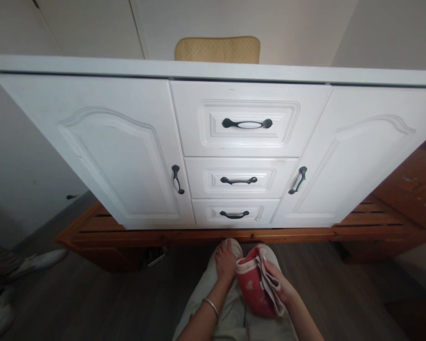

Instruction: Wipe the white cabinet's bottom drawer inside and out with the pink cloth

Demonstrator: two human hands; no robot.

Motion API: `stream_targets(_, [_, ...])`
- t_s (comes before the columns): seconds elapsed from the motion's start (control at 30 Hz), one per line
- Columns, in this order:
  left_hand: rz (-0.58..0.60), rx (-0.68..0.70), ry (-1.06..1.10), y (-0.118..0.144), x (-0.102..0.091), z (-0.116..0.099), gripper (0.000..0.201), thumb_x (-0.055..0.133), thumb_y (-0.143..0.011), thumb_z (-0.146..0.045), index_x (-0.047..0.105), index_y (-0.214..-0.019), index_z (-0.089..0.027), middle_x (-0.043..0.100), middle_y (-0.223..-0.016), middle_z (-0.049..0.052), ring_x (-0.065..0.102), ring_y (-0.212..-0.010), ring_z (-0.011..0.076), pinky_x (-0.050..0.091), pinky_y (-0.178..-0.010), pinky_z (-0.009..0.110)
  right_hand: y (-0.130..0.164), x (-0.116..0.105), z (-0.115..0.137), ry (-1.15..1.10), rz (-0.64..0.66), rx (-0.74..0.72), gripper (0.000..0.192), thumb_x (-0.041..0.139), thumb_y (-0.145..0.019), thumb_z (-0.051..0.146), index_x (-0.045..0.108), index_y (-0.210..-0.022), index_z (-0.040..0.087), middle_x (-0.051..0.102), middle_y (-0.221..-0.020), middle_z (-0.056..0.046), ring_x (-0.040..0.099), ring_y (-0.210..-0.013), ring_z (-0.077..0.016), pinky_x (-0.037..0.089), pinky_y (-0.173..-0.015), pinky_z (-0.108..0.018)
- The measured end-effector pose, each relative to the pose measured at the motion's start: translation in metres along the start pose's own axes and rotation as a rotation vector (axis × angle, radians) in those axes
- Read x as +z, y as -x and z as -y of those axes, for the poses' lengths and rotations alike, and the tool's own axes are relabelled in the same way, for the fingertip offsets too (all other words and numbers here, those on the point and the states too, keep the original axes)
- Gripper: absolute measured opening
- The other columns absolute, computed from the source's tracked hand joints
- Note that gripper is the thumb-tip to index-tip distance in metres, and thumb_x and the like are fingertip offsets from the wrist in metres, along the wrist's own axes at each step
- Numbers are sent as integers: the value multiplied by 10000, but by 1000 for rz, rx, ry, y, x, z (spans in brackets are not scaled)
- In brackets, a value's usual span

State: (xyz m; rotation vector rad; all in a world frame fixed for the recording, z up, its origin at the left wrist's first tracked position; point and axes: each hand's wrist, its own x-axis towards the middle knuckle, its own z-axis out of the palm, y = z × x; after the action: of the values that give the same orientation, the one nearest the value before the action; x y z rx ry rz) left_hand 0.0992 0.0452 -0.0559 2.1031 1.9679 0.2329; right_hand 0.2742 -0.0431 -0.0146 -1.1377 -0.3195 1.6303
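Note:
My left hand (226,260) lies on my left knee with its fingers stretched out and holds nothing; a silver bangle (211,306) circles that wrist. Gripped in my right hand (279,280) is a folded red cloth (251,288) with pale edging and light patches, resting over my right thigh. Part of the right fingers is hidden by the cloth's folds. Beyond my knees stands a white cabinet (120,156) with two doors and three drawers between them. The top drawer handle (247,124) is dark metal with a white middle. All doors and drawers are closed.
The cabinet sits on a slatted wooden bench (92,223). Behind its top shows a tan padded backrest (217,49). A small dark box (155,256) is on the floor under the bench. Another person's shoes (46,259) are at the left. Reddish wooden furniture (408,184) stands right.

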Motion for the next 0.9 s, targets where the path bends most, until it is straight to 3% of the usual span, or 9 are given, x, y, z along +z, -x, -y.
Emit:
stream_targets(0.17, [-11,-4,-40,2,-2,-1,589,499,-974,-368,439,-1540,-216,508,-1545,192,536,-1342,339,492,-1032,451,-1,19,7,160,95,-100,426,872,-737,378,712,-1078,178,804,-942,-71,754,-824,-208,598,-777,-308])
stream_targets(0.37, [-29,-2,17,0,0,-1,717,612,-889,-507,456,-1522,-209,511,-1540,185,525,-1345,348,452,-1074,472,-2,11,36,213,-11,-192,513,932,-620,277,712,-1072,176,805,-943,-70,734,-763,-217,584,-718,-320])
stream_targets(0.7, [-32,-12,68,1,0,1,723,638,-861,-420,441,-1520,-199,502,-1545,187,497,-1375,360,427,-1100,494,-9,-13,22,-63,-101,-119,428,913,-679,351,740,-1015,151,812,-941,-89,758,-794,-222,607,-759,-310])
stream_targets(0.8, [-24,24,224,4,-8,-1,651,614,-875,-343,477,-1494,-193,462,-1590,175,390,-1476,364,307,-1211,547,-13,-16,26,-146,-124,-145,444,869,-729,461,741,-1039,171,813,-961,-73,763,-837,-227,620,-810,-332])
stream_targets(0.9, [57,107,702,12,-12,-12,506,527,-940,-356,555,-1420,-197,424,-1631,133,263,-1561,314,152,-1301,535,-14,-23,29,-177,-123,-142,461,827,-756,537,743,-1043,185,814,-969,-69,765,-895,-243,620,-848,-360])
